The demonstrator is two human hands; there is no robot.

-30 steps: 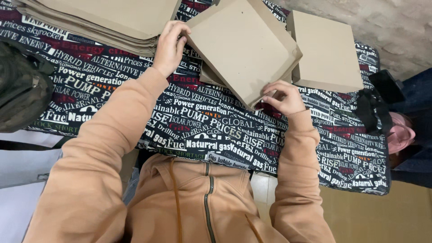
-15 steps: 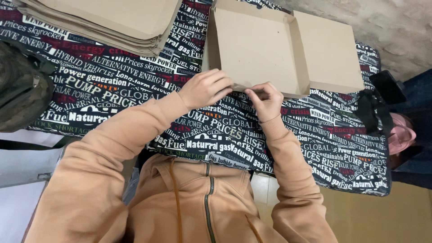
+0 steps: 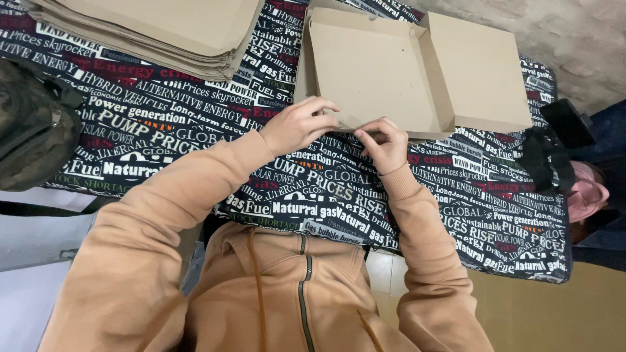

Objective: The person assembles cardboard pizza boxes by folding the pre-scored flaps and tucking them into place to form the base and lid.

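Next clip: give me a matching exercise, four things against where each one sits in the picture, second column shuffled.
Things:
1. open cardboard box
2. stack of flat cardboard sheets
3. dark green bag
4. left hand

Places:
A. far left edge of the table
B. top left corner
C. on the near wall of the box, beside the right hand
D. top middle, on the printed cloth

Pairs: 1-D, 2-B, 3-A, 4-C
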